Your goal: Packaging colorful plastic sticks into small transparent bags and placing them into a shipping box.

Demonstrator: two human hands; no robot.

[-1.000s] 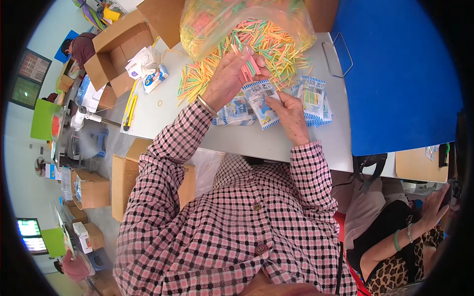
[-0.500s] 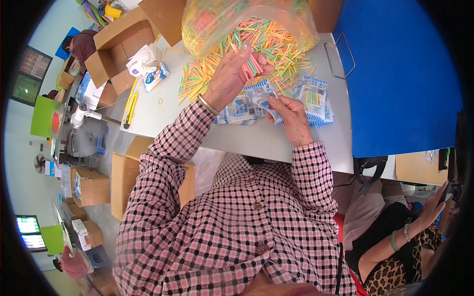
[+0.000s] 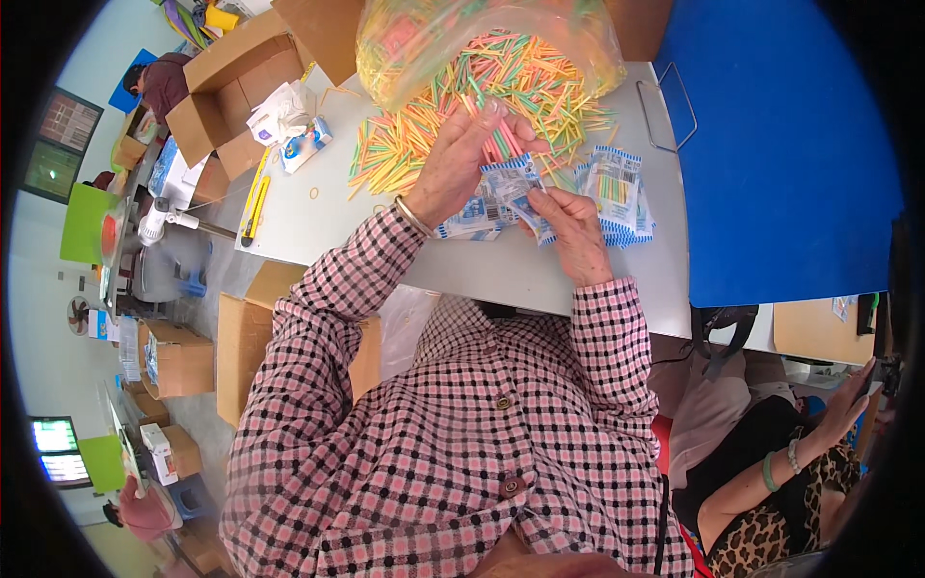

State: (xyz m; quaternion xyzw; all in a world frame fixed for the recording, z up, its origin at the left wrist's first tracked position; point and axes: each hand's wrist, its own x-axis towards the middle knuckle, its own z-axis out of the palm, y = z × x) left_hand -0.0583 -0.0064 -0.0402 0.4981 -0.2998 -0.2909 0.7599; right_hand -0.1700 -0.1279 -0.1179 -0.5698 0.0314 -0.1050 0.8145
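My left hand (image 3: 453, 166) is closed round a small bunch of thin pink, green and yellow sticks (image 3: 503, 144). Their lower ends are at the mouth of a blue-and-white plastic packet (image 3: 513, 183); how far inside they reach I cannot tell. My right hand (image 3: 575, 231) pinches that packet at its lower right side. Beyond both hands lies a big heap of the same sticks (image 3: 544, 82), spilling from a clear plastic bag (image 3: 583, 34). Right of my right hand rests a packet with sticks showing inside (image 3: 615, 188), on top of others. Several flat packets (image 3: 469, 220) lie beneath my hands.
At the table's left are a yellow cutter knife (image 3: 255, 210), a tissue pack (image 3: 306, 144) and an open cardboard box (image 3: 236, 91). A blue panel (image 3: 780, 154) with a wire handle (image 3: 672, 108) borders the right. A co-worker's arm (image 3: 771, 472) is at the lower right.
My left hand has moved slightly right and down, bringing the stick ends to the packet's mouth. The packet has turned a little more upright in my right hand.
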